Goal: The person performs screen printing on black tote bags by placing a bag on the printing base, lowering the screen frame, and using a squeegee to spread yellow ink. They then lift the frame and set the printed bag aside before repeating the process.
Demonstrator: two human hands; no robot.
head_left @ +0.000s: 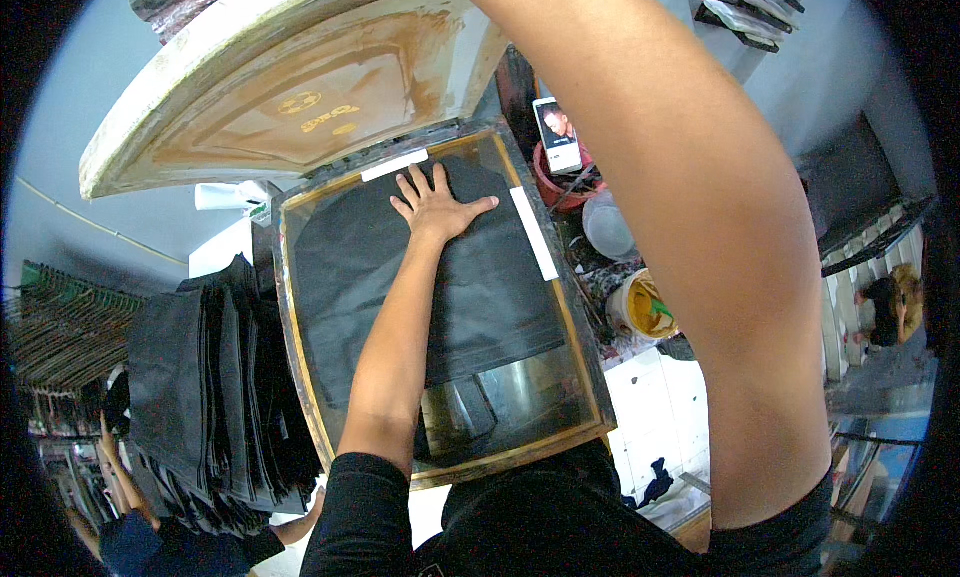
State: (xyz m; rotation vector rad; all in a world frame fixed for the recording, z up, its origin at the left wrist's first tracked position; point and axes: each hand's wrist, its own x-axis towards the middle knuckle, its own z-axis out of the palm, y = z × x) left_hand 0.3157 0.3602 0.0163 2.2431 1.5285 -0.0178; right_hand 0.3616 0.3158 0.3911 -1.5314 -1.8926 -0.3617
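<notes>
My left hand (436, 209) lies flat with its fingers spread on a black fabric piece (350, 267), near its far edge. The fabric lies on a glass-like board with a wooden frame (590, 377), and the board's near end shows bare and shiny. Two white strips, a far strip (395, 165) and a right-hand strip (533, 233), border the fabric. Beyond it, a printing screen (290, 97) stands tilted up, its mesh stained brown with pale printed shapes. My right forearm stretches up past the screen's right end; that hand is beyond the upper edge.
Left of the board hangs a thick stack of black fabric pieces (210, 377). At right are a phone (558, 135), a clear tub (608, 225) and a pot of yellow ink (640, 305) with a green tool. Other people (130, 542) are at lower left and far right.
</notes>
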